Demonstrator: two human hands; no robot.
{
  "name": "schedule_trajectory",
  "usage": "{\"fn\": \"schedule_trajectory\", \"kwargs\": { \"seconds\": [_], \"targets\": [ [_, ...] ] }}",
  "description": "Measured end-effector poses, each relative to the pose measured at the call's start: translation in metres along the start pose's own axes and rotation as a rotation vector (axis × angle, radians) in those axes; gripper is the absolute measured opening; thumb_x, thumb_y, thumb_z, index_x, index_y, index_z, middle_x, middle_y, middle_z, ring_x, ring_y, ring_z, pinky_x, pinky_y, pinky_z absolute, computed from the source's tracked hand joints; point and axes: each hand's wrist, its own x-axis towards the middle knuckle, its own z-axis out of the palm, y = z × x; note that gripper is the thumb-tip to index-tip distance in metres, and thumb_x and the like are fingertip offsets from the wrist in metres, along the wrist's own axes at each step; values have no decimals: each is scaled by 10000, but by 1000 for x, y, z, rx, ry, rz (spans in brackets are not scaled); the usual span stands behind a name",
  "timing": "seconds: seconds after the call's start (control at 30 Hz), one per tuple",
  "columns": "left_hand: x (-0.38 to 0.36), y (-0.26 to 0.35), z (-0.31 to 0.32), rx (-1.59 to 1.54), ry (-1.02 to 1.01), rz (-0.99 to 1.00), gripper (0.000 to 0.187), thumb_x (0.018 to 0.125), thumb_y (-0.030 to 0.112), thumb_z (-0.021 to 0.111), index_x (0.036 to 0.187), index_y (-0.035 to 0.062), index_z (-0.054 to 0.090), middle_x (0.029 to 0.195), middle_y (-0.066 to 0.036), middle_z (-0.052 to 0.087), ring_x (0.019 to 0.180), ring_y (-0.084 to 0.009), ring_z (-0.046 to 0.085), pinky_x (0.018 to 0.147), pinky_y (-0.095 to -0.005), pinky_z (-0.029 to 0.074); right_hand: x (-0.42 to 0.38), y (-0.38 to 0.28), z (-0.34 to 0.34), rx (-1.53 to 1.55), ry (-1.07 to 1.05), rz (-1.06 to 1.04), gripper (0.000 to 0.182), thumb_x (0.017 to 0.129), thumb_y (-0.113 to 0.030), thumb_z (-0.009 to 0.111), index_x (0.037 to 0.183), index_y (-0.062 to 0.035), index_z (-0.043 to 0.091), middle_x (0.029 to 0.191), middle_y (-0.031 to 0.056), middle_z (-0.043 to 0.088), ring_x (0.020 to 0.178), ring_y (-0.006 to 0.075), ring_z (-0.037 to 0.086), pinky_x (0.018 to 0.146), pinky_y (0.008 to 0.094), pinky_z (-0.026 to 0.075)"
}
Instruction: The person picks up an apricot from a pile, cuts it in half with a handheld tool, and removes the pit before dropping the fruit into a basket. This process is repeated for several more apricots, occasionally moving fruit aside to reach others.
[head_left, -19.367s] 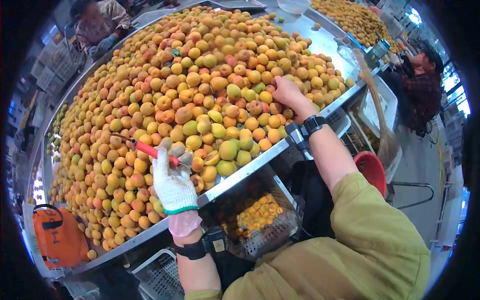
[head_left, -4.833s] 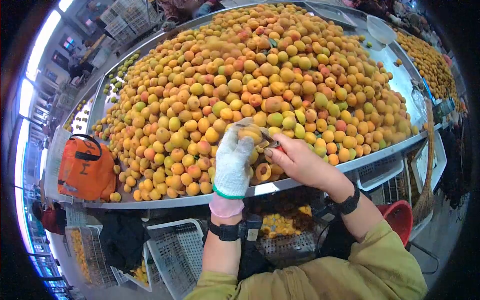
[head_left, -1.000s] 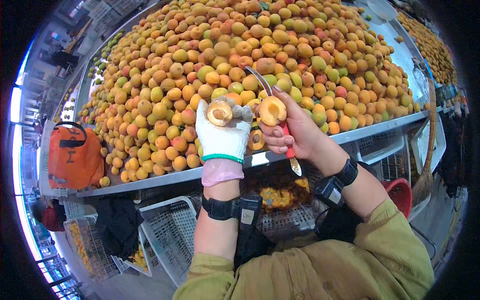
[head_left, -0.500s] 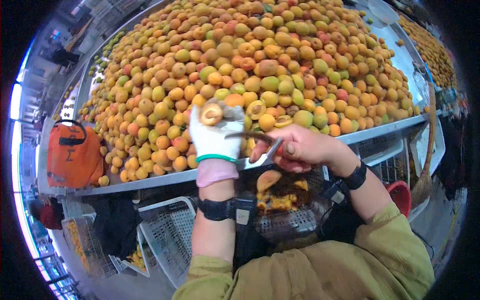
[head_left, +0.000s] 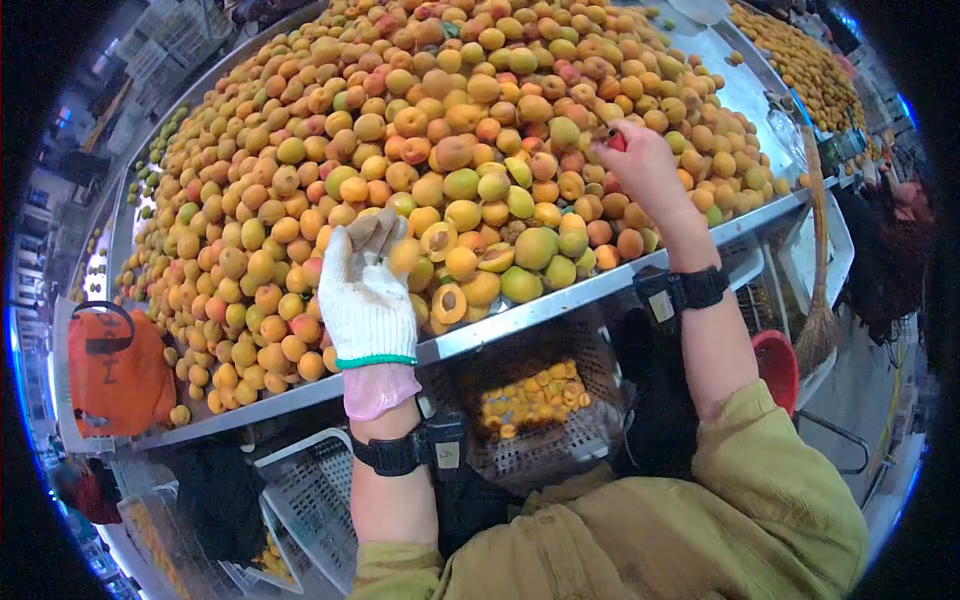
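My left hand [head_left: 368,290], in a white knitted glove with a green cuff, is palm up at the front edge of the apricot pile [head_left: 300,150]. Its fingers are loosely bent, and its palm shows nothing in it. A blurred apricot [head_left: 404,256] is right beside its fingers; contact is unclear. To the right, cut apricot halves [head_left: 450,303] lie face up. My bare right hand [head_left: 645,165] is over the right part of the pile, closed on a knife with a red handle [head_left: 617,141]; its blurred blade points up and left.
The table's metal rim [head_left: 520,315] runs below the pile. Beneath it is a crate [head_left: 500,455] with cut apricots. An orange bag [head_left: 120,375] stands at the left. A broom [head_left: 818,330], a red bucket [head_left: 775,370] and a white crate [head_left: 320,490] are nearby.
The apricot half has left my left palm, and a cut half now shows near the rim. My right hand has moved away from my left, up and right, with the knife. The view has shifted.
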Motion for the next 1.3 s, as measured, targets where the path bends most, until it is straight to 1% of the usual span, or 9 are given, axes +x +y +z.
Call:
{"fn": "schedule_trajectory", "kwargs": {
  "seconds": [0.1, 0.37, 0.57, 0.63, 0.73, 0.9, 1.03, 1.17, 1.3],
  "targets": [
    [-3, 3, 3, -56, 90, -41, 278, 921, 299, 526, 979, 46, 624, 1065, -140, 632, 1053, -308, 565, 978, -484, 400, -5, 7, 17, 60, -49, -40, 305, 747, -264, 709, 963, -57, 651, 795, 150, 657, 786, 349, 627, 706, 423, 500],
    [-3, 0, 0, -143, 69, -144, 277, 909, 302, 553, 979, 44, 624, 1055, -132, 614, 1024, -288, 561, 964, -477, 413, 3, -20, 59, 57, -155, 4, 422, 714, -282, 753, 1079, -100, 646, 868, 140, 668, 821, 320, 647, 733, 401, 517],
    [-19, -2, 30, 135, -56, -175, 392, 943, 330, 527, 1176, 15, 531, 1145, -127, 562, 1029, -289, 563, 887, -398, 502, -6, -57, 16, 770, -277, -12, 462, 791, -203, 724, 1199, -58, 565, 896, 30, 655, 697, 93, 584, 616, 250, 490],
    [-26, -10, 40, 89, -125, -252, 418, 951, 326, 516, 1241, 26, 491, 1162, -117, 560, 1042, -276, 564, 898, -401, 500, -19, -78, 5, 1182, -635, 119, 521, 800, -152, 712, 1275, -84, 508, 941, 0, 649, 672, 45, 558, 544, 197, 448],
    [-32, -16, 45, 159, -269, -256, 456, 961, 309, 504, 1327, 50, 418, 1230, -109, 524, 1073, -226, 562, 896, -377, 508, -34, -110, -4, 1067, -787, 77, 535, 812, -135, 701, 1299, -76, 486, 1004, 6, 632, 734, 40, 562, 582, 187, 461],
    [-30, -17, 39, 10, -302, -197, 437, 965, 242, 508, 1334, 33, 403, 1224, -126, 535, 1108, -243, 557, 944, -390, 494, -42, -125, 8, 1044, -663, -85, 508, 843, -159, 686, 1289, -30, 479, 1059, 37, 616, 959, 100, 570, 824, 250, 477],
    [-25, -28, 33, -301, -188, -323, 398, 964, 227, 509, 1284, 3, 434, 1253, -182, 507, 1168, -304, 520, 992, -434, 473, -50, -120, 32, 1005, -299, -81, 427, 892, -217, 638, 1232, -7, 489, 1092, 75, 607, 934, 112, 583, 788, 255, 482],
    [-25, -22, 30, -443, -135, -307, 380, 972, 175, 485, 1289, -20, 412, 1291, -210, 461, 1209, -342, 479, 1042, -442, 428, -52, -120, 33, 1050, -69, -98, 334, 949, -279, 553, 1142, -10, 506, 858, 18, 596, 807, 101, 577, 689, 251, 468],
    [-28, -3, 41, -165, -202, -42, 400, 945, 85, 504, 1322, 4, 399, 1227, -168, 503, 1169, -283, 515, 1012, -391, 446, -58, -116, 22, 873, -361, -49, 312, 963, -312, 525, 1033, -8, 548, 698, 13, 477, 654, 95, 432, 573, 270, 383]
  ]
}}
